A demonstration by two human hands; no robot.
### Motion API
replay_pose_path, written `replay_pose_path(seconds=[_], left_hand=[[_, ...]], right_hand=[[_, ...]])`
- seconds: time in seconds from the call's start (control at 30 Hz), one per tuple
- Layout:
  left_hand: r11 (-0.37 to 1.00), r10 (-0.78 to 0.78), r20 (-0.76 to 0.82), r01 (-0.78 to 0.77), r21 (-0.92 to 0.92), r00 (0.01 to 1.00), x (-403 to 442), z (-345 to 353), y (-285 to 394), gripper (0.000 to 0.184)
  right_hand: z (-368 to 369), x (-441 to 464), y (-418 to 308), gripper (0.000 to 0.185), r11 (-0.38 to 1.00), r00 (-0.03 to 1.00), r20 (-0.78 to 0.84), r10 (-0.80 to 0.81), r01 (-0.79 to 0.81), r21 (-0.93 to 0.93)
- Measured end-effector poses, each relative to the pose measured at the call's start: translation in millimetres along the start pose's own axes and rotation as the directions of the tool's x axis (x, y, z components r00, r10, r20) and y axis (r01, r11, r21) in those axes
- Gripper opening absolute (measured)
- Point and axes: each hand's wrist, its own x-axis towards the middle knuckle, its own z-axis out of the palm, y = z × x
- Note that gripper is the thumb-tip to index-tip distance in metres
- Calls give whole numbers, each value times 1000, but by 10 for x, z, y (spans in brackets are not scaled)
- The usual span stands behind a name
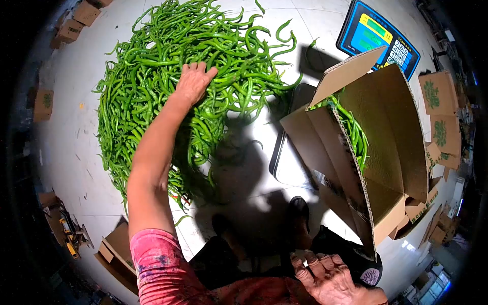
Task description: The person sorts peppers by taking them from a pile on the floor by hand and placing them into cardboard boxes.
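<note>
A large heap of long green chili peppers (147,96) spreads over the pale floor. My left hand (194,84) rests palm down on top of the heap, its fingers a little bent and the thumb apart; no pepper is clearly gripped. Near my lap, at the bottom of the view, is my right hand (325,277), with loosely bent fingers set apart. A small white patch shows between those fingers, and I cannot make out what it is. To the right an open cardboard box (391,132) leans with its flaps spread, and more green peppers (354,129) lie inside.
The box stands over a metal scale platform (290,165). Behind it is the scale's blue display (378,38) with a keypad. Cardboard boxes (439,94) line the right side, and another open box (119,251) sits at lower left. My shoes (298,208) are close to the platform.
</note>
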Motion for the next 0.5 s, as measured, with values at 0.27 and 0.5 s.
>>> replay_pose_path(seconds=[0.27,0.5], left_hand=[[993,-25,-78,16,-119,997,-177,-264,51,50],[943,-125,75,142,-302,989,-807,-1404,185,47]], right_hand=[[3,48,-118,47,999,997,-56,-46,46,-4],[121,183,-232,39,991,982,-132,-134,136,3]])
